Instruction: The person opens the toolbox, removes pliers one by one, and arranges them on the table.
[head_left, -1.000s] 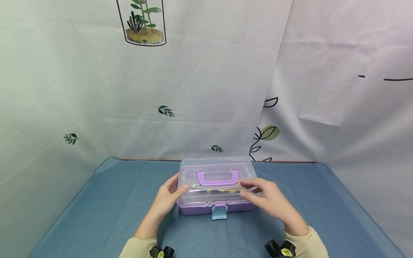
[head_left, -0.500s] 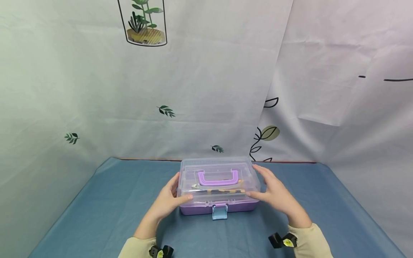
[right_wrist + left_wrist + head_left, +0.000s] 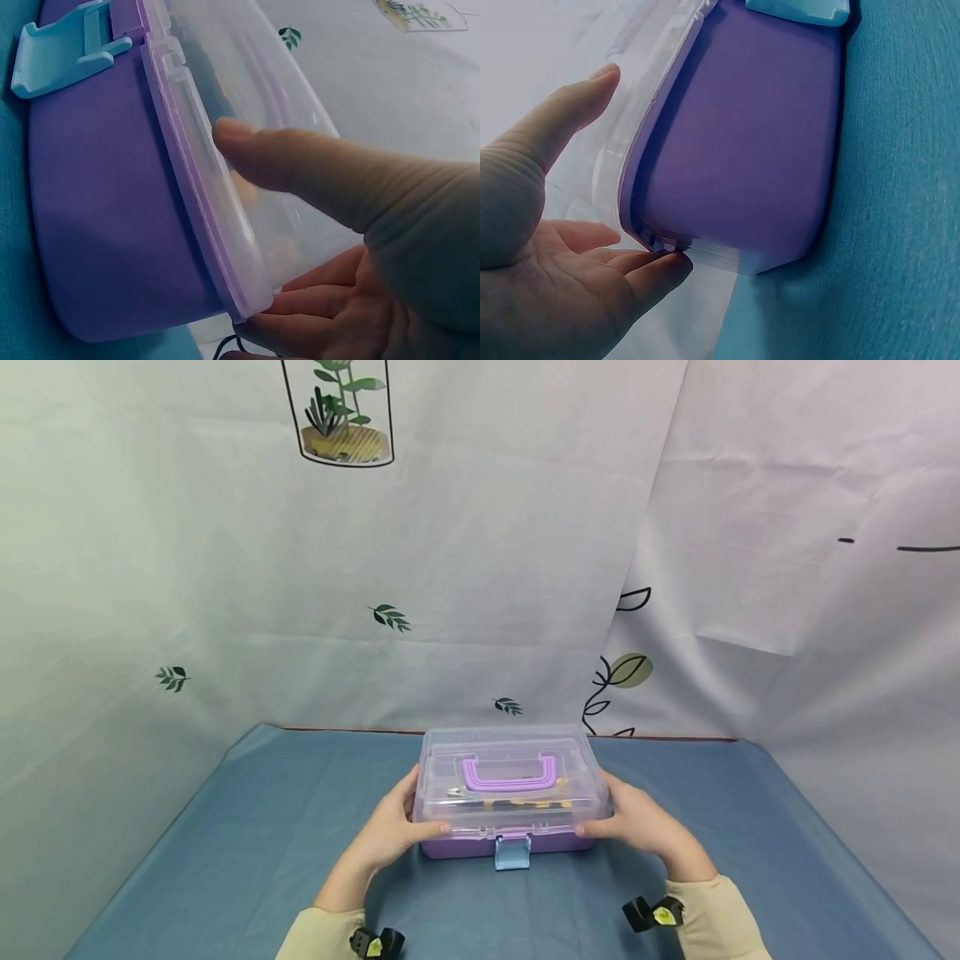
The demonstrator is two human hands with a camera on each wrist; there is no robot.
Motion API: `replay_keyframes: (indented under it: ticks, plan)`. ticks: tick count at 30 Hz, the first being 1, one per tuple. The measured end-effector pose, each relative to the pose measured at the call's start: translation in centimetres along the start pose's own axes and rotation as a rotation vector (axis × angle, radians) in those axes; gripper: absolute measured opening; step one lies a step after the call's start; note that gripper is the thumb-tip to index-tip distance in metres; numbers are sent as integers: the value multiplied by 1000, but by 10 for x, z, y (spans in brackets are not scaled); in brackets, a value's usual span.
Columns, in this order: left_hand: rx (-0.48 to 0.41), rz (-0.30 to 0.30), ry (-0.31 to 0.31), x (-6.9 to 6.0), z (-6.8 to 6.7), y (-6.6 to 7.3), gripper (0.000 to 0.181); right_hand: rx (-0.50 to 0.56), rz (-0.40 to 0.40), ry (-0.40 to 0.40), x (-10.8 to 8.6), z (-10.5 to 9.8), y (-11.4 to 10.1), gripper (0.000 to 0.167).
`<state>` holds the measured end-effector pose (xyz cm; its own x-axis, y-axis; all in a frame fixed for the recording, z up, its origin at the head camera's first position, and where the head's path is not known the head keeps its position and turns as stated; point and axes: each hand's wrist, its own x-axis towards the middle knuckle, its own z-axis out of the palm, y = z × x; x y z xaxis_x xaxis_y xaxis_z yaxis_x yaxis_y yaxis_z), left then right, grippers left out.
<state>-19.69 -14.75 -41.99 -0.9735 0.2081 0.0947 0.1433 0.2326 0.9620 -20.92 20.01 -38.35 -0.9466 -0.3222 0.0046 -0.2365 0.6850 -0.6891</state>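
A box with a clear lid (image 3: 510, 743) and a purple base (image 3: 555, 842) stands on the blue cloth, with a purple handle (image 3: 510, 783) lying on top. Its light blue latch (image 3: 512, 853) hangs folded down at the front. The left hand (image 3: 390, 828) grips the left end, thumb on the lid's front edge, fingers at the side. At the right end, the right hand (image 3: 643, 823) grips likewise, its thumb on the lid's front edge in the right wrist view. Yellowish and dark items show blurred through the lid.
Blue cloth (image 3: 247, 843) covers the table on all sides of the box. Behind it hangs a pale curtain (image 3: 480, 543) printed with leaves and a plant jar. Black wrist cameras sit on both cream sleeves.
The right hand has moved from above the lid's right front out to the box's right end and gripped it. The left thumb has slid slightly right and down along the lid's front.
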Motion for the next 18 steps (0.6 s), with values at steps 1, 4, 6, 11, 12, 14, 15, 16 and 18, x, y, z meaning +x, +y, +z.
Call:
replay_keyframes:
  ticks: [1, 4, 6, 11, 12, 14, 15, 16, 18]
  plan:
    - [-3, 2, 0, 0, 0, 0, 104, 6, -8, 4, 0, 0, 0, 99]
    - [-12, 1, 3, 0, 1, 0, 105, -2, -15, 27, 0, 1, 0, 90]
    - [-21, 6, 2, 0, 1, 0, 106, -2, -12, 37, 0, 3, 0, 88]
    - [-29, 16, -9, 0, 0, 0, 107, 4, -2, 33, -1, 3, -2, 79]
    - [-30, 15, -9, 1, -1, 0, 107, 6, 5, 28, -1, 2, -3, 77]
    - [-30, 12, -11, 1, -2, 0, 107, 5, 13, 18, -1, 1, -5, 75]
    - [-32, 12, -11, 1, -2, -1, 107, 3, 15, 12, -2, 1, -6, 74]
    - [-34, 7, -12, 1, -3, -1, 108, -2, 19, 7, -2, 0, -7, 74]
    - [-31, 4, -20, 0, -3, 0, 108, -20, 16, -4, -3, -1, -8, 73]
